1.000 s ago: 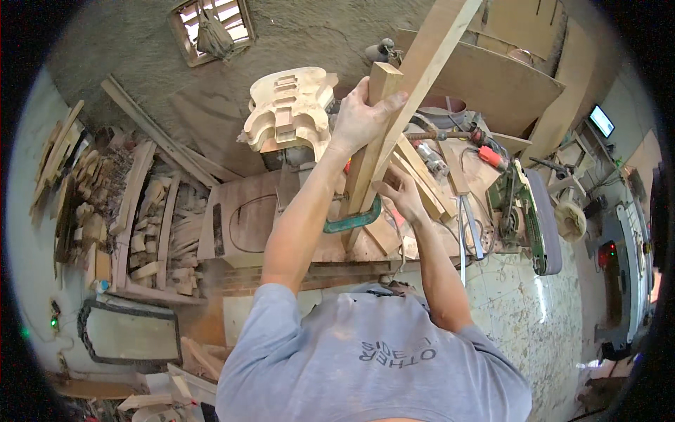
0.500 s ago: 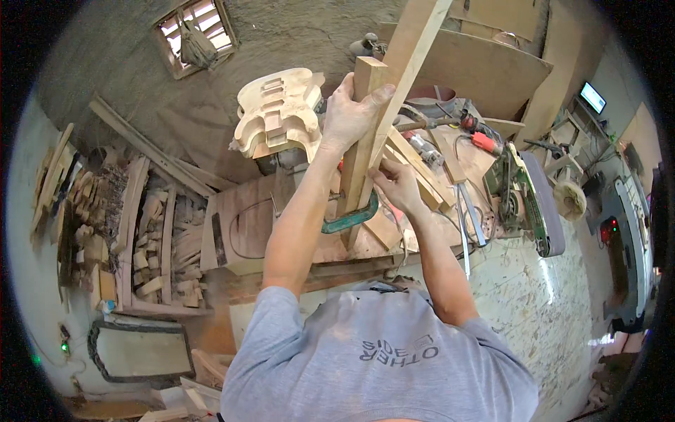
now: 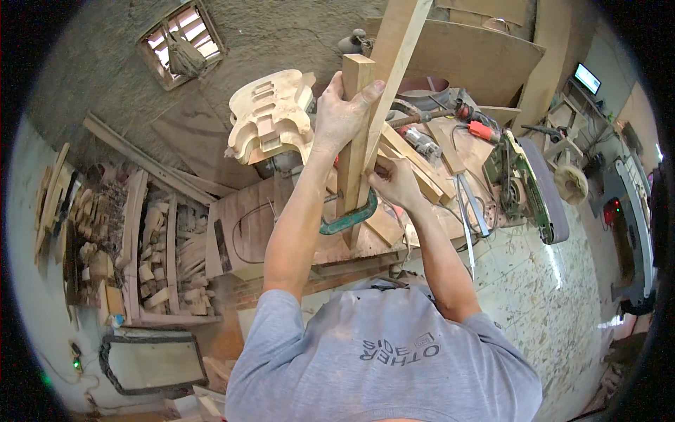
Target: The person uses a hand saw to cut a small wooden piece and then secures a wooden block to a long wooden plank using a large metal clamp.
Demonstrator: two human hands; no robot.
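Observation:
My left hand [image 3: 341,119] is wrapped round a thick wooden block [image 3: 356,70], its thumb reaching across toward a long pale wooden board [image 3: 401,35]. Block and board stand tilted side by side over the workbench. A green C-clamp [image 3: 349,221] sits around their lower part. Just above the clamp, my right hand [image 3: 395,184] is closed against the board's right edge, fingers curled. Its fingertips are partly hidden, so what they grip cannot be made out. Left of my left hand is a pale guitar body [image 3: 271,116] with cut-out cavities, raised above the bench.
On the workbench [image 3: 256,243] lie loose wood strips [image 3: 415,165], a red-and-grey power tool [image 3: 422,143] and metal strips [image 3: 472,204]. A belt sander [image 3: 538,190] stands at the right. Shelves of wood offcuts [image 3: 158,274] fill the left, and a large panel [image 3: 464,67] leans behind.
The whole view has shifted slightly. My left hand keeps its hold on the block, and my right hand stays at the board's edge with its fingers a little more curled.

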